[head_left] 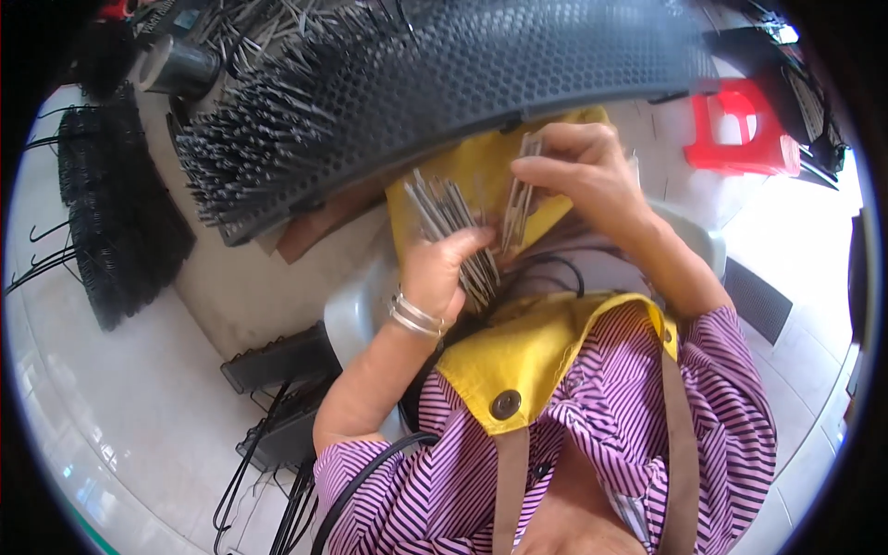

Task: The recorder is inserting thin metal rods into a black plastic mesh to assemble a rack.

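Observation:
My left hand [433,268] is closed around a bundle of thin, silvery-grey metal rods [451,215], their ends sticking up past the thumb. Just to its right, my right hand [592,165] pinches a few similar rods [515,217] between thumb and fingers, held nearly upright. Both hands are over the yellow apron [546,231] on my lap. In front of them curves a wide black perforated board [527,69] with rows of small round holes. Many dark rods [254,139] stand packed in its left part, while holes show bare toward the right.
Behind the board lie loose rods [287,23] and a dark metal can [180,69]. Black bristly racks with hooks [111,213] stand at the left. Black trays [282,361] lie on the floor lower left. A red plastic stool [745,148] is at the far right.

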Tool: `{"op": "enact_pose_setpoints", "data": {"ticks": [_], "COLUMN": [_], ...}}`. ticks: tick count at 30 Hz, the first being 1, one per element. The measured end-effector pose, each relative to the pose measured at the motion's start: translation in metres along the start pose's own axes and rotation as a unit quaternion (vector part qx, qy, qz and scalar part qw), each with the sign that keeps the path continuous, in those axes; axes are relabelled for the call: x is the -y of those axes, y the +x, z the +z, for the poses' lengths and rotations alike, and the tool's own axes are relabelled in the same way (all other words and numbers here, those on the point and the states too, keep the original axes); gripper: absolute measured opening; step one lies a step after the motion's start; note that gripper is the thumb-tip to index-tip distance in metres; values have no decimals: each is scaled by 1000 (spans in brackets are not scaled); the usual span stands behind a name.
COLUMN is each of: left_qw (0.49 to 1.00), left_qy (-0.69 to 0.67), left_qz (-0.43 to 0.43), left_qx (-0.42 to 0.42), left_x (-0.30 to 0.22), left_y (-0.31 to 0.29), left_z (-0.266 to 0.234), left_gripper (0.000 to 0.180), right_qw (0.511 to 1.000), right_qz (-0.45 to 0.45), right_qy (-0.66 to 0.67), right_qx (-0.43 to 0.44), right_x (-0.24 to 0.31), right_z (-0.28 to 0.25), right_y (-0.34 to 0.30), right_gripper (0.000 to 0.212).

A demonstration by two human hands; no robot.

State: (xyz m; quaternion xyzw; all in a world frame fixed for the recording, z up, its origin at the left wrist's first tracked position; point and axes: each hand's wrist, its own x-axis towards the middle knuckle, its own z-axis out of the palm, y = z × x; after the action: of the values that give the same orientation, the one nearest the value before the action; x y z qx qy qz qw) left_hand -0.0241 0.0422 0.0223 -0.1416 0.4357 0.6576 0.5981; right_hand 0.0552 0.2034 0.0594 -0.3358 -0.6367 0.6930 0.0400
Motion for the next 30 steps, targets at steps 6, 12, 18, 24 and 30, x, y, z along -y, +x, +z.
{"op": "enact_pose_setpoints", "data": {"ticks": [6, 12, 18, 24, 30], "left_qw": [998, 996, 996, 995, 995], "left_qy": [-19, -46, -50, -52, -57], "left_qz": [-35, -59, -68, -69, -75], "left_qx": [38, 47, 36, 43, 43], "left_x": [-1, -1, -3, -1, -1], "left_y": [-5, 0, -2, 0, -1], "left_z": [-4, -1, -2, -4, -2], "left_gripper": [16, 15, 16, 17, 17], "right_qw": [951, 925, 910, 919, 926], "right_qz": [-132, -267, -323, -351, -364], "right_qy": [273, 238, 227, 87, 23], "right_qx": [56, -131, -126, -157, -97], "right_x": [50, 48, 54, 57, 65], "right_z": [-28, -16, -15, -14, -20], "right_y": [45, 113, 118, 125, 136], "right_gripper": [24, 7, 9, 12, 9]}}
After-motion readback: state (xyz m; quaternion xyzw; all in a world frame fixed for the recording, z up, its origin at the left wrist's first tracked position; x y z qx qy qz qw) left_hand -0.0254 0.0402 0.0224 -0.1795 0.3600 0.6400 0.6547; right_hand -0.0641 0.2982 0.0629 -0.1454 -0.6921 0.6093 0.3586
